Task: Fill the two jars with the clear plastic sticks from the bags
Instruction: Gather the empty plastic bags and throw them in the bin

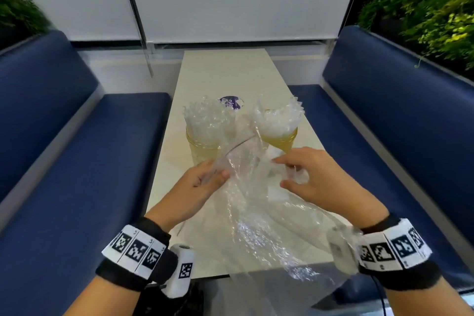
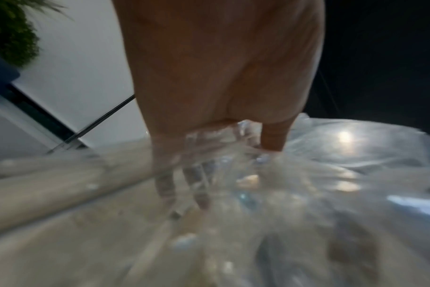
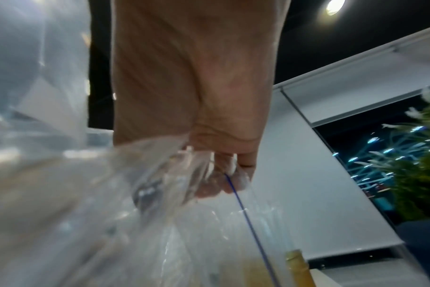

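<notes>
Bag [image 1: 259,213]: crumpling at 6 o'clock, both hands pinching it.
Left hand [image 1: 202,182], right hand [image 1: 310,177]: fingers clamping film.
Jars [image 1: 202,146]: standing at 12 o'clock, sticks [image 1: 207,118] filling them.
Tip: probably checking for strays; shake gently.

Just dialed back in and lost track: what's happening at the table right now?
Both jars, the left jar and the right jar, stand packed with clear sticks. The left hand and right hand each grip a clear plastic bag held over the table; it looks crumpled and mostly empty.
</notes>
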